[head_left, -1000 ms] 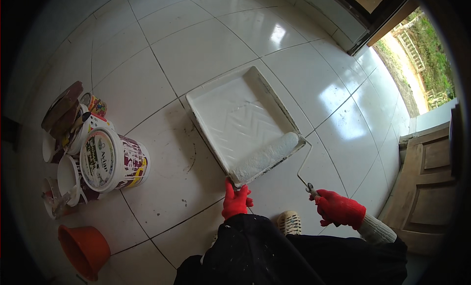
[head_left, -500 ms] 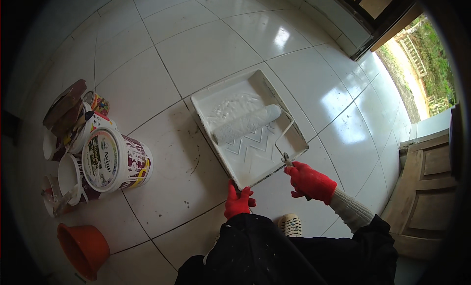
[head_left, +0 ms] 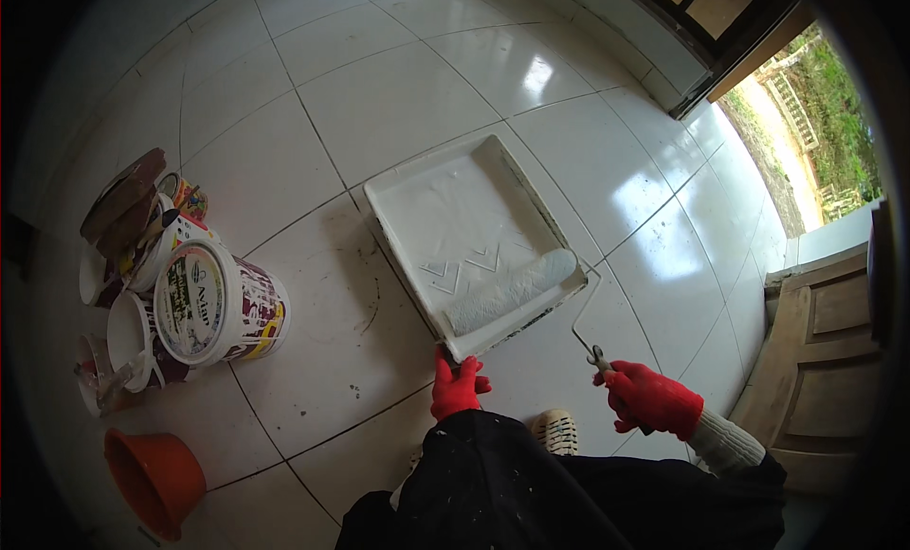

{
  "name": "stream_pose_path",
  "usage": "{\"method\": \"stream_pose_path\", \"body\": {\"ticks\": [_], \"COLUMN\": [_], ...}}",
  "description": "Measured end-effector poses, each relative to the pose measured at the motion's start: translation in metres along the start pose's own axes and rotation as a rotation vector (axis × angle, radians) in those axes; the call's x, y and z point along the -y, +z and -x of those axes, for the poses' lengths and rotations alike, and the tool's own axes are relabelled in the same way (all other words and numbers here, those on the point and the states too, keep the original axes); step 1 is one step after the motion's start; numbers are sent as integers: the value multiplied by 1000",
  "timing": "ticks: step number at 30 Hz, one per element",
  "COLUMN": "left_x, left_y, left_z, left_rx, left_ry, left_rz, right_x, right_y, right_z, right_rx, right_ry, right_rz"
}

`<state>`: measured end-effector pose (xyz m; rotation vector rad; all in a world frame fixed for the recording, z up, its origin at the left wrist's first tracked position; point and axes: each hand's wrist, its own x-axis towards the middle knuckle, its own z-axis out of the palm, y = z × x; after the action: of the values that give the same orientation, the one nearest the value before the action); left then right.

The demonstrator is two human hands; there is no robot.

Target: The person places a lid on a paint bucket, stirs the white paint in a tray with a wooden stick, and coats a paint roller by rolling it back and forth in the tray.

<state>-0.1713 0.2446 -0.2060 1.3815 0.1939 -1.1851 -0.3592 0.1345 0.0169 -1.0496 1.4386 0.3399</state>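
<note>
A white paint tray (head_left: 417, 185) lies on the tiled floor in front of me, coated with white paint. A paint roller (head_left: 512, 290) rests at the tray's near end, its sleeve white with paint. My right hand (head_left: 652, 399), in a red glove, grips the roller's handle to the right of the tray. My left hand (head_left: 457, 387), also in a red glove, holds the tray's near edge.
A large lidded paint bucket (head_left: 213, 304) stands at the left among several smaller tubs (head_left: 128, 334). An orange bucket (head_left: 156, 479) sits at the lower left. A wooden door (head_left: 827, 356) and an open doorway to outdoors are at the right. My shoe (head_left: 556, 431) shows below the tray.
The roller went up to the tray's middle, then came back down to its near end. My right hand moved with it. My left hand stayed on the tray's edge.
</note>
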Motion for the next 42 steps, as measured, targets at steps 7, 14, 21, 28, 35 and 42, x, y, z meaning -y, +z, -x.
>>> {"method": "stream_pose_path", "body": {"ticks": [7, 14, 21, 28, 35, 42], "left_x": [-5, -12, -18, -15, -7, -5], "left_y": [5, 4, 5, 5, 5, 6], "left_z": [4, 7, 5, 1, 4, 6], "left_rx": [-8, -6, -10, 27, 2, -26], "left_ry": [-28, -63, -86, -62, -22, -42], "left_rz": [-30, -64, -96, -94, -14, 31], "right_x": [-1, 31, 65, 45, 6, -5], "right_y": [4, 9, 12, 7, 0, 5], "right_z": [-13, -69, -93, -59, -5, -10], "right_rx": [-11, -8, 13, -16, -40, -40], "right_ry": [201, 72, -115, -75, 61, 267], "right_rz": [43, 64, -32, -29, 13, 25]}}
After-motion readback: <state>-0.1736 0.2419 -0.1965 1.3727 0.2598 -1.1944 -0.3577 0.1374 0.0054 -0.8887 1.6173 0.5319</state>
